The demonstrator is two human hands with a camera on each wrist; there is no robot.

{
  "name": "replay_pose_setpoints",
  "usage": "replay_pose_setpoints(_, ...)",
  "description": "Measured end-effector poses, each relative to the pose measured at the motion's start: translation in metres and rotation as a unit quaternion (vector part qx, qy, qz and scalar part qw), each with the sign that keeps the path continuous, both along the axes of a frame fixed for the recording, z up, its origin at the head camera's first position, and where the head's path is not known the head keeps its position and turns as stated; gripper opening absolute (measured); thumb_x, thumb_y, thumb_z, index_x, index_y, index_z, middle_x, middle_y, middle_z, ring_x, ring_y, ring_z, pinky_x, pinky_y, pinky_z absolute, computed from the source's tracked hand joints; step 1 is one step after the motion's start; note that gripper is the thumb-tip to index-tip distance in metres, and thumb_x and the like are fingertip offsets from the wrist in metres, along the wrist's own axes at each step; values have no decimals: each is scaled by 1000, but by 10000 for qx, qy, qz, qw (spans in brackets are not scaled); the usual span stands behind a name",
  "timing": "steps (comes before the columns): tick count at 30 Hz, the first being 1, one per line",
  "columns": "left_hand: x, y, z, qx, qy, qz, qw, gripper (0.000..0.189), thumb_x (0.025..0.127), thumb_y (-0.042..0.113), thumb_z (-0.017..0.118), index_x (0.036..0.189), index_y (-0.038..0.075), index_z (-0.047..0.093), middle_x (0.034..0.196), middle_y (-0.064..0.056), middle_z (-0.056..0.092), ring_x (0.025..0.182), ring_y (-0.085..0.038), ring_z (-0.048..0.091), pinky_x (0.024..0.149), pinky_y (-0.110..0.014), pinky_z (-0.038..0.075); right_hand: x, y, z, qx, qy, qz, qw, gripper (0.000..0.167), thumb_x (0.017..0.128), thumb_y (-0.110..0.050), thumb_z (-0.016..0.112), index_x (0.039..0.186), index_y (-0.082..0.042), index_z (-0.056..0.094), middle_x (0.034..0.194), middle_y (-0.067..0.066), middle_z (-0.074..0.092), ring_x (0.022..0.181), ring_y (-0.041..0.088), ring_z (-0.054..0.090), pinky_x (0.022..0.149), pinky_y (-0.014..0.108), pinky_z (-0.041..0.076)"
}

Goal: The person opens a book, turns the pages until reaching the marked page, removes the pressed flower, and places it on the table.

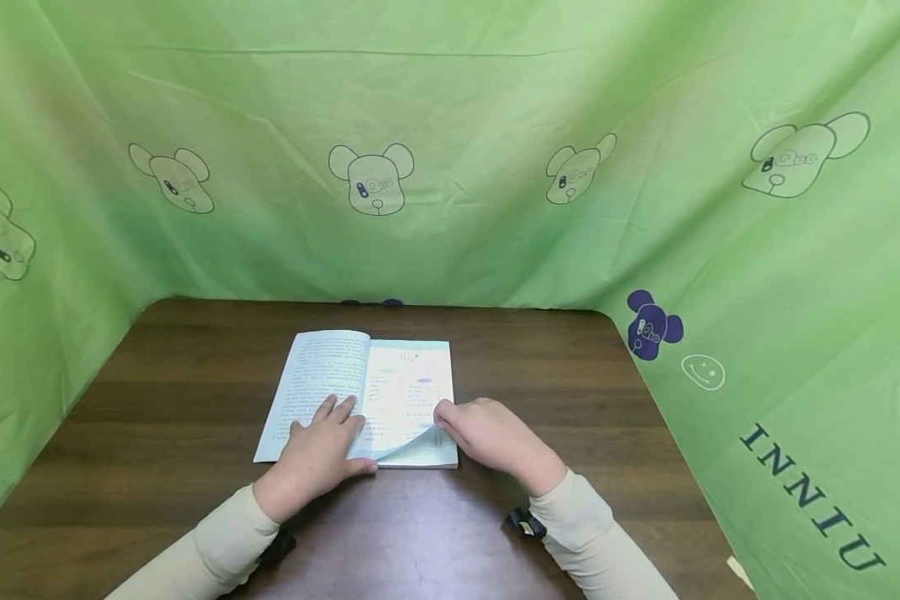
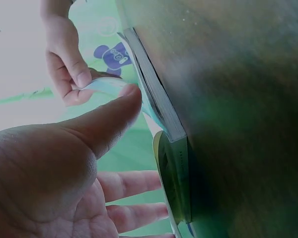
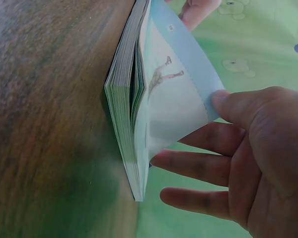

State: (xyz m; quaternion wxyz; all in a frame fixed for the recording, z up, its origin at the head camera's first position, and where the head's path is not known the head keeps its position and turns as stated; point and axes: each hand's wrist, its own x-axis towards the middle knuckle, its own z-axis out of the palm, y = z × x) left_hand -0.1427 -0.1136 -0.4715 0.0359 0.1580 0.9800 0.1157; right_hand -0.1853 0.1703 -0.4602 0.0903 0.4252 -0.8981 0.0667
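Observation:
An open book (image 1: 408, 379) lies on the brown table, its printed pages facing up. My left hand (image 1: 318, 450) rests on the left page near the spine, fingers spread, with the thumb at the book's lower edge. In the right wrist view my right hand (image 3: 268, 144) pinches the lower corner of a page (image 3: 188, 94) between thumb and index finger. That page is lifted and bent off the thick stack beneath it, and a small figure drawing shows on its underside. The left wrist view shows the book's spine (image 2: 181, 163) and the left thumb close to the curled page.
The wooden table (image 1: 555, 367) extends around the book on all sides. A green curtain (image 1: 472, 242) with bear-head prints hangs behind the table and along both sides. Black straps (image 1: 527, 523) sit by the sleeve cuffs.

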Motion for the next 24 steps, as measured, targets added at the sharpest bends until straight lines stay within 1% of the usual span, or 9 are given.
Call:
replay_pose_setpoints(7, 0, 0, 0, 39, 12, 41, 10000, 61, 86, 54, 77, 129, 11, 68, 154, -16, 50, 146, -43, 39, 88, -83, 39, 0, 0, 2, -63, 70, -48, 9999, 11, 106, -23, 56, 97, -16, 54, 62, -14, 44, 52, 8, 43, 58, 33, 48)
replay_pose_setpoints(12, 1, 0, 1, 35, -20, 26, 10000, 68, 81, 57, 80, 130, 11, 67, 155, -16, 49, 146, -43, 39, 88, -83, 39, 1, -1, 2, -116, 216, -14, 9997, 11, 106, -23, 57, 98, -16, 54, 62, -13, 47, 53, 8, 46, 60, 34, 49)
replay_pose_setpoints(15, 1, 1, 1, 30, -27, 32, 10000, 69, 80, 56, 82, 130, 11, 67, 155, -16, 49, 146, -43, 39, 88, -82, 40, 1, -1, 2, -147, 306, 10, 9994, 11, 105, -24, 58, 98, -16, 54, 63, -13, 49, 54, 8, 49, 61, 34, 49)
replay_pose_setpoints(20, 0, 1, 0, 16, -20, 69, 10000, 62, 83, 53, 80, 128, 11, 67, 155, -15, 49, 146, -42, 39, 88, -83, 40, 2, -1, 3, -167, 418, 26, 9990, 11, 105, -24, 59, 99, -17, 54, 63, -13, 51, 54, 8, 50, 62, 34, 50)
replay_pose_setpoints(24, 0, 2, 0, 17, -46, 95, 9999, 58, 86, 50, 79, 128, 11, 67, 155, -15, 49, 146, -42, 39, 89, -83, 39, 2, -1, 5, -227, 604, -15, 9979, 9, 102, -25, 62, 102, -17, 58, 69, -13, 60, 59, 8, 56, 66, 33, 52)
